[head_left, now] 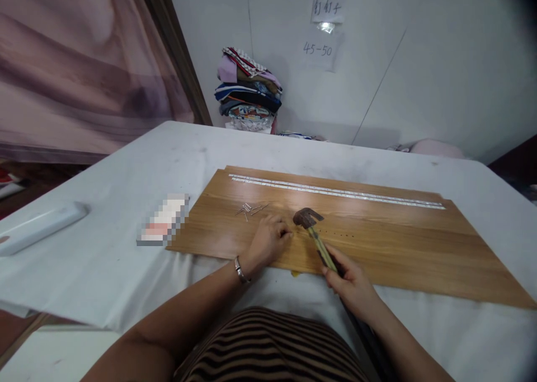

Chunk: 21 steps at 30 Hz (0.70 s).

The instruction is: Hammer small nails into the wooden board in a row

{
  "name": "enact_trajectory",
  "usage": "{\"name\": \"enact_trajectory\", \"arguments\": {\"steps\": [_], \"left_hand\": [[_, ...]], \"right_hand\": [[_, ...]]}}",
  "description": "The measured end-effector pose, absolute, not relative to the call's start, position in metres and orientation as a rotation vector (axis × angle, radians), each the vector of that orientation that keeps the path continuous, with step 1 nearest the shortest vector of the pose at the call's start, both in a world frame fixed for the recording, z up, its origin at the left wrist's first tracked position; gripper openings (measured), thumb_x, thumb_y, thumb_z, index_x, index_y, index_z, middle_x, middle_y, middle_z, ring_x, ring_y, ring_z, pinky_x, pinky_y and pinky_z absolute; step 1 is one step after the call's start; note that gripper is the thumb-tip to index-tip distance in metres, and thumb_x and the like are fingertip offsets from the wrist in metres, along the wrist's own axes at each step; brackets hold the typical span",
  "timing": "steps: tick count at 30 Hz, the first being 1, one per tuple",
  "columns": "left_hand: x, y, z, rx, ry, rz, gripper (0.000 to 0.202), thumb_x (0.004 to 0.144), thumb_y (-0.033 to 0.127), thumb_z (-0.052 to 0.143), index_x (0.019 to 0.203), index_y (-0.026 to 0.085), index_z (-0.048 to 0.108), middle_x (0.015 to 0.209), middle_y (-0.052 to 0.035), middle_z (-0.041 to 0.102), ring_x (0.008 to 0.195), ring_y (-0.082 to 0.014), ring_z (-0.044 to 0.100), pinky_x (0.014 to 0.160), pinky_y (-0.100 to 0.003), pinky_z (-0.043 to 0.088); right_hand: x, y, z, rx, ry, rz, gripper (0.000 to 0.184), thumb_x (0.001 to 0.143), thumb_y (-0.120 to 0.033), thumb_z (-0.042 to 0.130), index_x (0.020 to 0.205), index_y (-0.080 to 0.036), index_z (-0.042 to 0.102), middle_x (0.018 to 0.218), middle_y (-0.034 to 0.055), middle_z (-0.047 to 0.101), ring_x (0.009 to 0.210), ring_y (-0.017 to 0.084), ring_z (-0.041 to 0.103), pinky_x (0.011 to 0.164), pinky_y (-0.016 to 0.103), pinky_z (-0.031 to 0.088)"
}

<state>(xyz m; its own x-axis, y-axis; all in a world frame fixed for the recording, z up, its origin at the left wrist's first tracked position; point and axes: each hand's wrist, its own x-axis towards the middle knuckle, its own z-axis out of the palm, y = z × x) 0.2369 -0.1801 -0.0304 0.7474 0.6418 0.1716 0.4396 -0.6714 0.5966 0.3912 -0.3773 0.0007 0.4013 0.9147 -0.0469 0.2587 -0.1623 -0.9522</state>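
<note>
My right hand point(351, 282) is wrapped round the yellowish handle of a claw hammer point(322, 249). The hammer's rusty head hovers over or rests on a wood-grain board point(403, 248); which of the two I cannot tell. Just left of that head, my left hand point(271, 237) lies on the board with its fingers curled together. Whatever those fingertips pinch, if anything, is too small to make out. Behind the left hand, several loose nails point(250, 208) form a small pile. A row of small dark dots point(338, 235) runs to the right of the hammer.
Two pale marked strips point(335, 192) run along the board's far side. The board lies on a white-covered table point(201, 147). To the left are a pixelated flat object point(164, 220) and a long white object point(42, 228). Folded cloths point(249, 88) are stacked against the wall.
</note>
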Motion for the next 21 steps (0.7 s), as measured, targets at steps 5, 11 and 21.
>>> {"name": "enact_trajectory", "arguments": {"steps": [5,11,21], "left_hand": [[0.2366,-0.1805,-0.0284,2.420,0.799,0.503,0.016,0.088,0.017,0.071,0.073,0.021,0.074,0.086,-0.0042,0.070,0.090,-0.0213,0.063,0.090,-0.037,0.047],[0.2364,-0.1809,-0.0311,2.420,0.799,0.507,0.015,0.089,0.017,0.071,0.076,0.021,0.075,0.088,-0.0041,0.071,0.091,-0.0212,0.063,0.090,-0.037,0.046],[0.2368,-0.1816,-0.0233,2.409,0.801,0.475,0.015,0.088,0.016,0.071,0.074,0.021,0.074,0.088,-0.0044,0.072,0.092,-0.0217,0.064,0.090,-0.038,0.046]], "right_hand": [[0.3921,-0.3793,0.0018,-1.672,-1.031,0.806,0.050,0.086,-0.033,0.066,0.134,-0.022,0.074,0.107,0.0073,0.079,0.108,0.028,0.073,0.091,0.042,0.062],[0.3913,-0.3783,0.0057,-1.660,-1.074,0.823,0.049,0.087,-0.031,0.065,0.134,-0.022,0.074,0.109,0.0076,0.080,0.103,0.027,0.074,0.095,0.044,0.061],[0.3932,-0.3813,-0.0008,-1.680,-1.051,0.800,0.050,0.088,-0.034,0.066,0.136,-0.022,0.073,0.111,0.0080,0.081,0.107,0.028,0.074,0.097,0.045,0.061]]}}
